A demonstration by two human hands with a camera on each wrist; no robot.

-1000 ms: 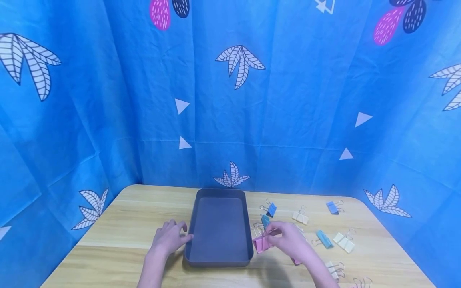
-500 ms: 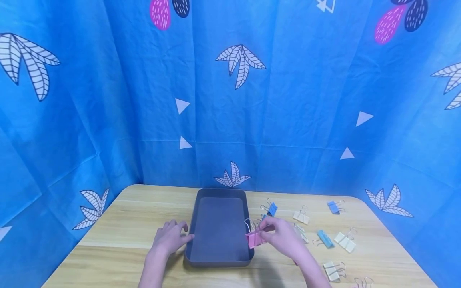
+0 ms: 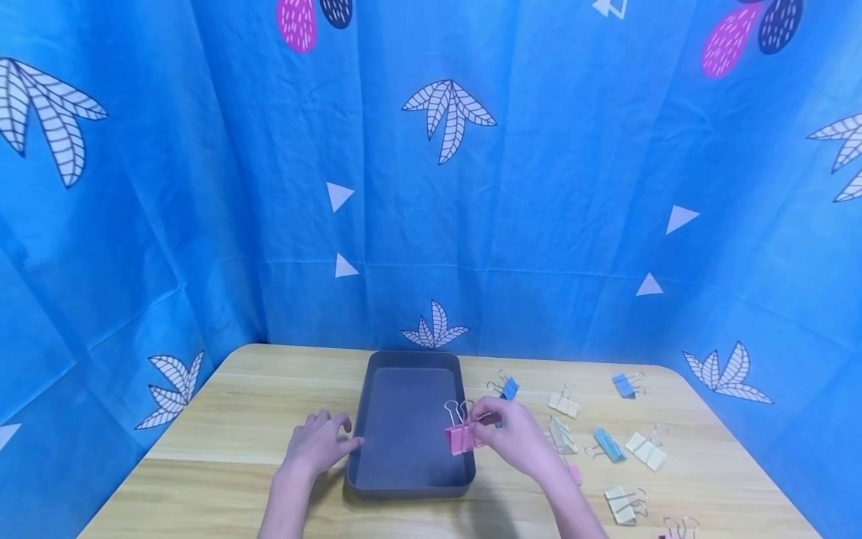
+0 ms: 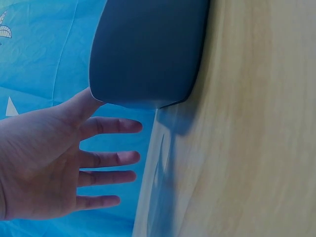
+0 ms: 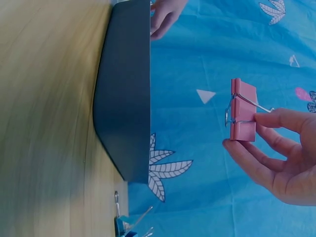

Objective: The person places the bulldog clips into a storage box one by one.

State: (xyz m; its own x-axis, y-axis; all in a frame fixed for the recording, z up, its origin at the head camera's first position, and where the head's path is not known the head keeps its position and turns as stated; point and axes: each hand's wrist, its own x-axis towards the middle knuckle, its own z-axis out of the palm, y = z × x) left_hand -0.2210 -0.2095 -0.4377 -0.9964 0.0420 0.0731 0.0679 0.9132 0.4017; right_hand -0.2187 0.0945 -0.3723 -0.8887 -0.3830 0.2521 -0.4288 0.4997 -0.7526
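Observation:
My right hand (image 3: 508, 433) pinches a pink binder clip (image 5: 244, 111) between thumb and fingertips. In the head view this clip hangs over the right rim of a dark grey tray (image 3: 404, 419), wire handles pointing up. My left hand (image 3: 319, 445) is at the tray's left side, its thumb on the rim. In the left wrist view, the left hand's other fingers (image 4: 111, 158) are straight and spread beside the tray's outer wall (image 4: 143, 54).
On the table right of the tray lie several binder clips: blue ones (image 3: 624, 385), a teal one (image 3: 609, 445), cream ones (image 3: 646, 451) and pink ones (image 3: 575, 474). A blue patterned curtain (image 3: 431, 224) hangs behind the wooden table (image 3: 269, 397).
My right hand has moved left and up with the pink binder clip, from beside the tray to above its right edge. The left hand stays in place.

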